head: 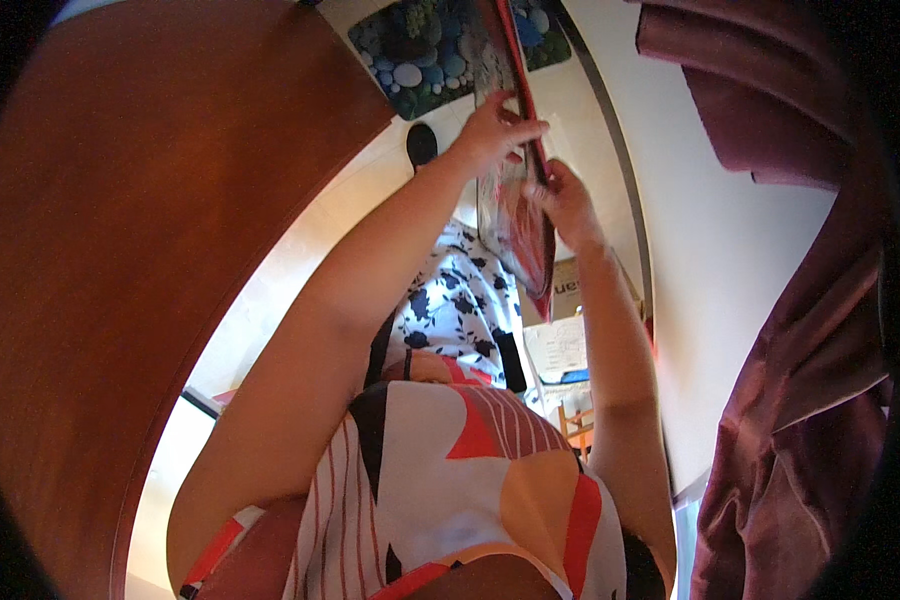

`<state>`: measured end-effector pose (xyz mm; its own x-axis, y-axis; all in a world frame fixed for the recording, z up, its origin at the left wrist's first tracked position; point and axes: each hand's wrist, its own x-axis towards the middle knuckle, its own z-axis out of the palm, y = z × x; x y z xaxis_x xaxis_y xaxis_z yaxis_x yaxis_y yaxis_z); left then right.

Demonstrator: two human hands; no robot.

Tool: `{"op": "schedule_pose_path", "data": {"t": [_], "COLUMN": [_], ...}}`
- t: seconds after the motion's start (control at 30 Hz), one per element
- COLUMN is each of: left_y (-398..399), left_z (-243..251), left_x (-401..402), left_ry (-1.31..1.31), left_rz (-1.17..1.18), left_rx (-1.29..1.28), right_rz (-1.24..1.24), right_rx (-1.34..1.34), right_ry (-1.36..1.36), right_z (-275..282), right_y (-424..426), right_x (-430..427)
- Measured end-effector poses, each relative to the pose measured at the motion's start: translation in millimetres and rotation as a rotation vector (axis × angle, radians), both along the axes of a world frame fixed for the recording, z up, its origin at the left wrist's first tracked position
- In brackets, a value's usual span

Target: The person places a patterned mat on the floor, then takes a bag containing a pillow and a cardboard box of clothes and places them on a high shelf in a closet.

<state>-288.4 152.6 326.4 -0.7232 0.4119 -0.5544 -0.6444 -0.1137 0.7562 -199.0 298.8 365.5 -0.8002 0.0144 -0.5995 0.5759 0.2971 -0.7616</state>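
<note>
A clear plastic bag or case with red edging [536, 259] hangs lengthwise before me, seen almost edge-on, with reddish contents showing through its side. My left hand [491, 135] is at its upper stretch, the fingers bent around the red edge. Just below and to the right, my right hand [570, 202] grips the same edge, thumb and fingers closed on it. The two hands are close but apart. Blur hides the exact fingertip contact, and the far end of the bag runs out of the top of the picture.
A brown wooden surface [157, 150] with a curved-looking edge fills the left. A pebble-patterned mat [427, 90] lies on the pale floor beyond. Purple fabric [787, 360] hangs at right beside a white surface [705, 187]. Cardboard boxes [562, 341] stand below my right forearm.
</note>
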Motion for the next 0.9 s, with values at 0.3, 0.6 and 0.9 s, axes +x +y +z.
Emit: {"op": "schedule_pose_path", "data": {"t": [0.3, 0.6, 0.9], "left_y": [-16, -28, -109], "left_z": [24, 24, 37], "left_x": [-14, -15, -18], "left_ry": [0.105, -0.032, 0.141], "left_rz": [0.003, 0.289, 0.229], "left_rx": [-0.06, 0.015, -0.538], "right_rz": [-0.056, 0.145, -0.11], "right_rx": [-0.189, -0.052, 0.08], "right_ry": [-0.021, -0.118, 0.095], "right_z": [11, 38, 65], "right_y": [-1, -25, 66], "right_x": [-27, -57, -43]}}
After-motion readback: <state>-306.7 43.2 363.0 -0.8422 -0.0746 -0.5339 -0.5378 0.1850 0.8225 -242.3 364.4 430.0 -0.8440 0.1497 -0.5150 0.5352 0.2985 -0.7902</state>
